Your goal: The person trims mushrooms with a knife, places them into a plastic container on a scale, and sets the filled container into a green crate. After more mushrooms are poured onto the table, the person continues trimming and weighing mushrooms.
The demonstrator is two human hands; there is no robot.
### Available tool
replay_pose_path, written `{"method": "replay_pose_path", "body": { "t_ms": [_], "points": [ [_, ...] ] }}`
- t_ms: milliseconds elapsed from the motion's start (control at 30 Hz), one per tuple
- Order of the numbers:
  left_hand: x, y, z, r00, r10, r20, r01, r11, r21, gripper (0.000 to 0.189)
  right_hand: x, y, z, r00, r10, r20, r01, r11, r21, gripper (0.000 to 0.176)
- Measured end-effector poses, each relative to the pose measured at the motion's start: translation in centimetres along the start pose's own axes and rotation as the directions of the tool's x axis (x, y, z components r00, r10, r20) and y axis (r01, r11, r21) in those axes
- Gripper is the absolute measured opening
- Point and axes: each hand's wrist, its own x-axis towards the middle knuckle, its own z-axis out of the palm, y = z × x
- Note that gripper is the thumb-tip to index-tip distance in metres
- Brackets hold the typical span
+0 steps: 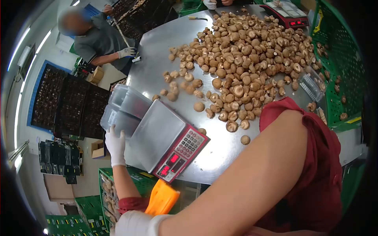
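My left hand [115, 145], in a white glove, has its fingers spread and reaches up to the near edge of a stack of clear plastic trays [124, 108] at the table's left corner. Beside the trays stands a digital scale [167, 141] with a bare steel pan and a red lit display. My right arm, in a red sleeve, crosses the foreground. My gloved right hand [136, 224] sits at the bottom edge, closed on an orange object [161, 198]; its fingers are mostly hidden. A big heap of brown mushrooms [244, 59] covers the steel table [157, 51].
Another person in a grey shirt works at the far left with a gloved hand [126, 52]. A second scale [287, 13] stands at the far end. Green crates [342, 67] line the right; a clear tray [311, 83] lies there. Dark racks [67, 102] stand to the left.
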Motion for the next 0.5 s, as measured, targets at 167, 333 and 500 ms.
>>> {"method": "replay_pose_path", "body": {
  "t_ms": [167,333,500],
  "points": [
    [6.2,-2.8,7.0,0.998,-0.057,0.009,0.057,0.998,0.041,0.053,-4.1,2.8,-2.7,0.958,0.285,-0.016,-0.285,0.958,0.014,0.027],
    [7.9,-5.0,9.7,0.984,-0.160,0.082,0.153,0.984,0.086,0.036,-8.5,3.3,-5.1,0.844,0.521,-0.127,-0.534,0.837,-0.118,0.031],
    [9.0,-7.5,9.9,0.986,-0.041,0.159,0.044,0.999,-0.014,0.028,-13.0,3.4,-6.8,0.538,0.787,-0.300,-0.802,0.370,-0.468,0.036]
  ]
}}
